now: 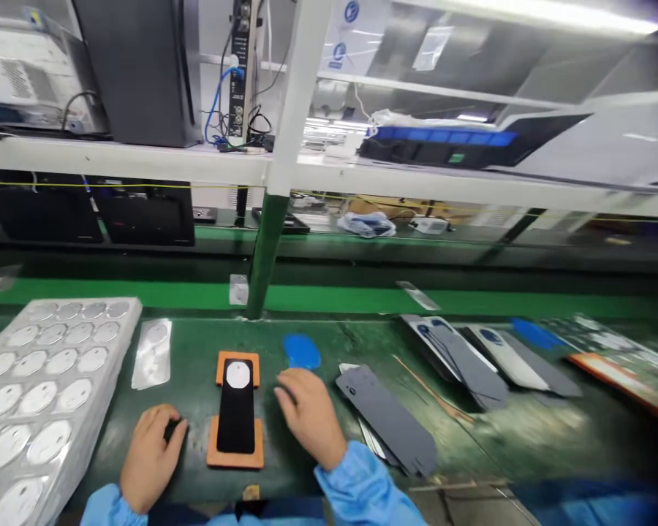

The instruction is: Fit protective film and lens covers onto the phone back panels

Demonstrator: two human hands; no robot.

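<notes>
A black phone-shaped panel (pixel 237 420) with a round white disc (pixel 237 374) near its top lies on an orange holder (pixel 215 459), between my two hands. My left hand (pixel 152 459) rests on the bench to its left, fingers loosely bent and thumb apart; the gap between them is dark. To the right, my right hand (pixel 311 415) hovers or rests near the panel, thumb apart from the bent fingers. I see nothing held in either hand. Just beyond its fingertips lies a blue flat piece (pixel 301 351).
At left stands a clear tray (pixel 121 365) of round discs, beside a clear plastic bag (pixel 152 354). Grey phone-shaped sheets (pixel 389 416) lie at right, with more stacked panels (pixel 460 358) beyond. A green post (pixel 267 256) rises at the bench's back.
</notes>
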